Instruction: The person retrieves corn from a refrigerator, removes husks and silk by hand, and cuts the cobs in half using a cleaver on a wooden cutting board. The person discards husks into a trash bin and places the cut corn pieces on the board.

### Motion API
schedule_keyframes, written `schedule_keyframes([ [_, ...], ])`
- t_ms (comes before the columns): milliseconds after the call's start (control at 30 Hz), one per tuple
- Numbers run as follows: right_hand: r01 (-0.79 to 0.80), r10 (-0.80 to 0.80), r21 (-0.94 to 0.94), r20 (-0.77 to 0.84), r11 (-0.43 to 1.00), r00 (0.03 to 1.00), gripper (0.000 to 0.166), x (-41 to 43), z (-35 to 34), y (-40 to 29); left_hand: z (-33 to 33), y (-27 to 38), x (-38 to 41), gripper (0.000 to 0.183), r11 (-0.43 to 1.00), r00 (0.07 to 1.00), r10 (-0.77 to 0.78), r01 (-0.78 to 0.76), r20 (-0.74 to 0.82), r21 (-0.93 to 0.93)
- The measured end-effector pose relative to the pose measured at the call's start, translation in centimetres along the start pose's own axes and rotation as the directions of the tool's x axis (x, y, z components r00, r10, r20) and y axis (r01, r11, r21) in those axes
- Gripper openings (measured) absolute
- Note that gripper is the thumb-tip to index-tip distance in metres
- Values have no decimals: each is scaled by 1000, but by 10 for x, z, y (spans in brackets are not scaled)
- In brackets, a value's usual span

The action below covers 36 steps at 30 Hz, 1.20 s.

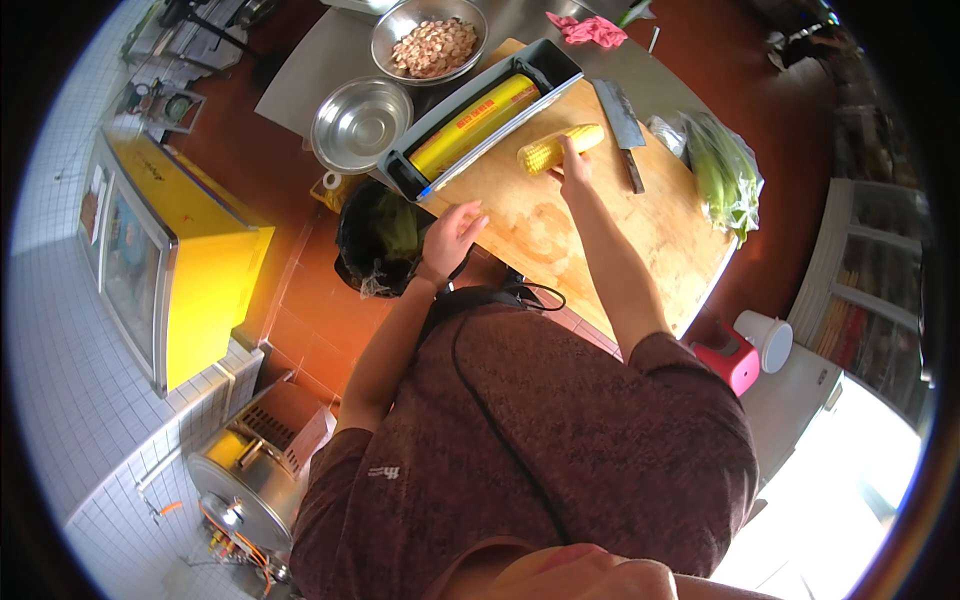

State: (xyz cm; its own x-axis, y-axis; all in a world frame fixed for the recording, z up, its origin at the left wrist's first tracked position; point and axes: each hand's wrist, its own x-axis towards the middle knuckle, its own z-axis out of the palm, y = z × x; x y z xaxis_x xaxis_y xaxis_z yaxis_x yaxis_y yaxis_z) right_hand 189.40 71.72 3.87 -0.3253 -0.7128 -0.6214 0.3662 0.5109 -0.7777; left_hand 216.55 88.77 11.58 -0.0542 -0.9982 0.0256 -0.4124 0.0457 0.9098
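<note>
My right hand (574, 166) grips a husked ear of yellow corn (546, 153) above the wooden cutting board (555, 247). Fingers apart and holding nothing, my left hand (452, 236) hovers by the board's left edge. Beyond it, across the back of the board, stands a grey cling film dispenser (480, 174) with a yellow roll (476, 127) inside. A cleaver (619, 116) with a dark handle lies right of the corn. Farther right, a clear plastic bag (724, 169) of green, unhusked corn rests at the board's edge.
An empty steel bowl (330, 131) and another steel bowl (380, 46) of sliced pinkish food stand behind the dispenser. A pink cloth (592, 31) lies on the steel table (304, 82). Below my left hand is a black-lined bin (360, 247) with green husks. A yellow glass-fronted cabinet (206, 300) stands left.
</note>
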Motion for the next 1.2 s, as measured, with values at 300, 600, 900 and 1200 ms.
schedule_keyframes([
  [300, 200, -233, 133, 334, 971, 913, 53, -111, -28, -27, 44, 80, 47, 39, 974, 986, 148, -132, -78, 185],
  [600, 242, -281, 156, 323, 958, 904, 47, -113, -50, -37, 58, 90, 52, 14, 993, 993, 111, -112, 31, 29],
  [900, 185, -246, 211, 316, 960, 917, 48, -116, -51, -35, 60, 74, 50, 10, 955, 995, -9, 39, 103, -293],
  [1200, -91, -78, 521, 293, 849, 953, 55, -96, -44, -23, 37, 52, 25, 5, 844, 984, -139, 176, 111, -506],
])
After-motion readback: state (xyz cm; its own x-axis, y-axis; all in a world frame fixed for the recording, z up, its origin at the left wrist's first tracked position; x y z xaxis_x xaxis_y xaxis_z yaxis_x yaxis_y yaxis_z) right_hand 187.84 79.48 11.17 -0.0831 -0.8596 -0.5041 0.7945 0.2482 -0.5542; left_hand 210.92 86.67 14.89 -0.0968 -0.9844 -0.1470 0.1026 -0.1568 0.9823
